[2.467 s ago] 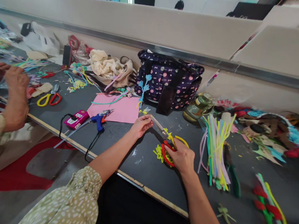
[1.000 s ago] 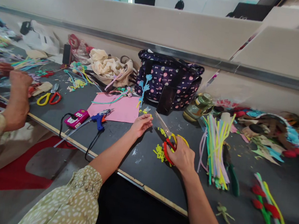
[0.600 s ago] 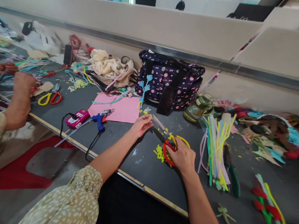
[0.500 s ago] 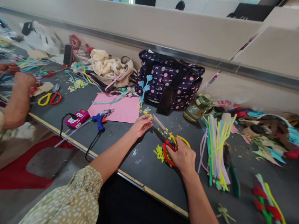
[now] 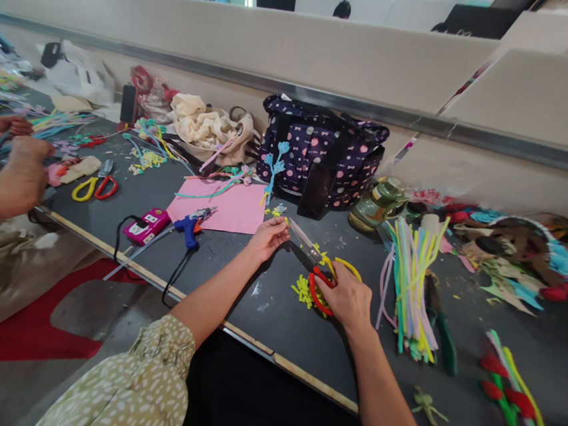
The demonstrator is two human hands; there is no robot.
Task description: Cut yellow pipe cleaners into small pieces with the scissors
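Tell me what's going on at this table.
The person's right hand holds metal scissors with red and yellow handles, their tips close to the left hand, which pinches a tiny yellow piece. Short yellow-green pieces lie piled beneath the scissors. A blue glue gun lies with its nozzle over a pink rectangular sheet.

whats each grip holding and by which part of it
The right grip holds scissors by the handles. The left grip seems to pinch a yellow piece, too small to tell which part is held.
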